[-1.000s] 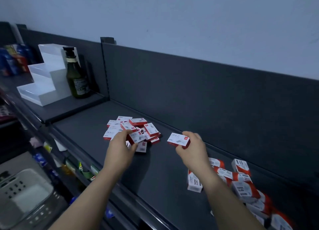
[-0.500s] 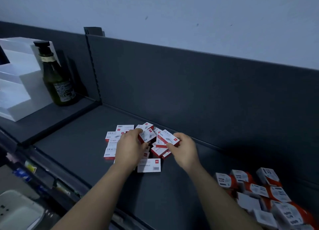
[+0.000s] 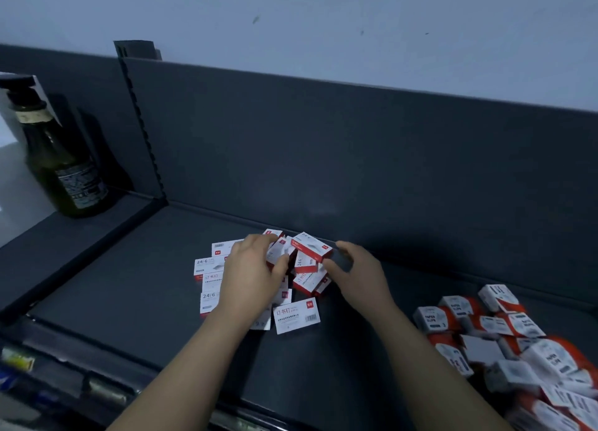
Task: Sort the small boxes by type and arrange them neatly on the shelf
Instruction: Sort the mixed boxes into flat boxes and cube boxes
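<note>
A loose pile of flat red-and-white staple boxes lies mid-shelf on the dark grey shelf. My left hand rests over the pile, its fingers curled onto a small box at the top. One staple box sits atop the pile. My right hand is just right of it, fingers relaxed, apparently no longer gripping it. At the lower right lies a heap of chunkier orange-and-white paper clip boxes.
A dark green pump bottle stands on the raised shelf section at left, with a white stepped display stand behind it. The grey back panel rises close behind the pile. The shelf's front rail runs along the bottom left.
My right hand carried a staple box leftwards from the right side and set it on the pile. My left hand moved forward onto the pile. The camera swung right and closer.
</note>
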Motion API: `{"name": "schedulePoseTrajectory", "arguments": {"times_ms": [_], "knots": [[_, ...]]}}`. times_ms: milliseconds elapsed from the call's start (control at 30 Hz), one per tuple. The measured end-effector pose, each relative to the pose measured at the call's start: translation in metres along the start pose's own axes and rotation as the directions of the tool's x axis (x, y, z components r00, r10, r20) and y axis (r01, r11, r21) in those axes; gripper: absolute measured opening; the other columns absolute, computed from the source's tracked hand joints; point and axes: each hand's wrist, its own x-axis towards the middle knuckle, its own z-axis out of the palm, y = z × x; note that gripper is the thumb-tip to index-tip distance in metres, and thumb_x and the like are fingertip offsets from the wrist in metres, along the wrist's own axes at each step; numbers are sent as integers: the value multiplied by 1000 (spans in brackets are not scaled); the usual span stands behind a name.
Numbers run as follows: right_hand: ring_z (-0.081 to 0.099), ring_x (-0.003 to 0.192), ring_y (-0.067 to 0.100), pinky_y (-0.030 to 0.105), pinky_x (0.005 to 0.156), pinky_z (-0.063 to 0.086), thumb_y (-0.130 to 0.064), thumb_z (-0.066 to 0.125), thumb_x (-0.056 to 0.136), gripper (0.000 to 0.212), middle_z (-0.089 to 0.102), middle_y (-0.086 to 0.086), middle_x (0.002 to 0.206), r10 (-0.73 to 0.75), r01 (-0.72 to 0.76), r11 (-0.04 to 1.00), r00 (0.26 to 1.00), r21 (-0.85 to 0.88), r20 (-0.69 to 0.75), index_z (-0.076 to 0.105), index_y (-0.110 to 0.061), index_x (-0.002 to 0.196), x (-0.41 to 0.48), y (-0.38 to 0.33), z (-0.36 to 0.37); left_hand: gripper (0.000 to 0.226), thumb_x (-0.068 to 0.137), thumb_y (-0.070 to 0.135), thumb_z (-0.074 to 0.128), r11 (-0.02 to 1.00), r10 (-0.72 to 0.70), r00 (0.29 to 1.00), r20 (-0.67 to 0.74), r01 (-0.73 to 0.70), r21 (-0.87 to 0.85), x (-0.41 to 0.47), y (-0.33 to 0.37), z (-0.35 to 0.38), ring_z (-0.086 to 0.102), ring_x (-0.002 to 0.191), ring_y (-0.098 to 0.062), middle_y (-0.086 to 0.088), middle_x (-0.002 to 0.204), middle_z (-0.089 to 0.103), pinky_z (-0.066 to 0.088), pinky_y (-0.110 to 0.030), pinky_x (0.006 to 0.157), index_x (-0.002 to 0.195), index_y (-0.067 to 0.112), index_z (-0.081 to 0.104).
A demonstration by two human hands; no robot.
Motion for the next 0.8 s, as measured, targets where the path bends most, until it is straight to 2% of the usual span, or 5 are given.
{"name": "schedulePoseTrajectory", "arguments": {"times_ms": [300,433,500,667,800], "knots": [[43,132,16,23,108,28,-29,59,92,51,48,3,144,-85,39,955,986,-293,-144,46,-13,139,-57,27,-55,31,85,27,61,961,269,957,108,-274,32,-20,56,13,56,101,-28,-2,111,65,42,-34,87,115,19,64],[47,129,18,29,107,34,-32,53,94,51,51,3,141,-19,-47,948,979,-316,-204,42,-17,142,-88,46,-91,39,88,32,58,931,358,918,172,-366,14,-38,95,28,55,111,-27,-2,121,63,40,-35,95,124,17,60],[42,132,15,26,108,30,-33,52,95,50,47,-1,144,11,-101,934,967,-343,-255,42,-19,142,-105,58,-112,40,90,35,55,909,412,891,191,-416,-21,-48,118,36,54,112,-24,-1,123,61,40,-35,96,126,18,58],[51,121,19,25,98,35,-26,60,91,43,57,2,132,29,-177,916,924,-359,-382,54,-17,132,-158,93,-174,38,91,35,54,848,529,820,218,-519,-108,-83,187,62,54,111,-21,2,123,61,41,-34,94,126,20,58],[45,130,15,27,107,33,-32,55,94,49,51,-2,141,75,-267,880,895,-393,-440,46,-17,139,-206,130,-229,34,91,33,55,813,582,774,249,-559,-162,-120,247,88,55,105,-22,0,117,64,41,-34,90,121,19,60]]}}
